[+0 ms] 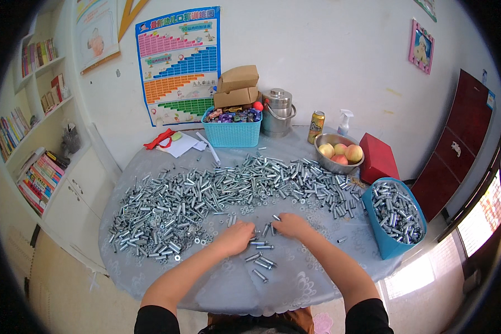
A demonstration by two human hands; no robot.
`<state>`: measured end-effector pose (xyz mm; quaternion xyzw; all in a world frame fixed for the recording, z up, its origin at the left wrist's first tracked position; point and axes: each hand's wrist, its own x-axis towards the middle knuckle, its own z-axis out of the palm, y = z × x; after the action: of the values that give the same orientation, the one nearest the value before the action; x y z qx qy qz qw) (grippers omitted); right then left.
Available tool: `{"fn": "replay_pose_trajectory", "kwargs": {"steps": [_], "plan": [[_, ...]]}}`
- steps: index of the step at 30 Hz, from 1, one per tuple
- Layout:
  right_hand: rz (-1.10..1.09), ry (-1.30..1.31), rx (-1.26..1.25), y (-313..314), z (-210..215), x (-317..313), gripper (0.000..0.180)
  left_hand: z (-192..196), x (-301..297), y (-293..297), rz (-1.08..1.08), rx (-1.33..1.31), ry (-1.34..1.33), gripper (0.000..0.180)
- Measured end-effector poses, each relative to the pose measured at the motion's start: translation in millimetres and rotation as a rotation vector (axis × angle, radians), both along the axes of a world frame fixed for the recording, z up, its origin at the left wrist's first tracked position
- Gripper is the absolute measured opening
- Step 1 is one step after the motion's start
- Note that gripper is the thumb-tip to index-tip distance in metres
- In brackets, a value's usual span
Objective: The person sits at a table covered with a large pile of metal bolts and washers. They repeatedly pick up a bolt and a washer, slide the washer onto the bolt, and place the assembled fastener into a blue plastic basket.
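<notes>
Over the near middle of the table, my left hand (239, 238) is closed, fingertips pressed together; what they hold, if anything, is too small to make out. Just to its right, my right hand (290, 226) pinches a small silvery metal bolt (276, 217) between thumb and fingers. A couple of short metal pieces (266, 229) lie between the hands. Closer to me rest several loose bolts (268, 261) with sleeves. Beyond both hands spreads a wide heap of metal bolts, sleeves, nuts and washers (206, 192).
A blue bin (381, 236) full of metal parts stands at the right table edge. Along the back are a turquoise basket (231, 135), a steel canister (276, 119), a yellow can (315, 127), a spray bottle (344, 123), a fruit bowl (329, 162) and a red box (379, 157).
</notes>
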<state>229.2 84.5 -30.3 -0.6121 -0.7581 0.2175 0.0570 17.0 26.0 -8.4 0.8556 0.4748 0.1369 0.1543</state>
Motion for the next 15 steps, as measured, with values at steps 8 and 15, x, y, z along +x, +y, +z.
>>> {"fn": "replay_pose_trajectory", "kwargs": {"steps": [8, 15], "plan": [[-0.035, -0.121, -0.035, -18.6, 26.4, -43.3, 0.058, -10.9, 0.0, -0.6, -0.107, -0.017, -0.004, 0.023], [-0.011, -0.154, -0.087, -12.4, 20.1, -47.8, 0.057, -1.5, 16.9, -1.6, -0.033, -0.122, 0.181, 0.024]]}}
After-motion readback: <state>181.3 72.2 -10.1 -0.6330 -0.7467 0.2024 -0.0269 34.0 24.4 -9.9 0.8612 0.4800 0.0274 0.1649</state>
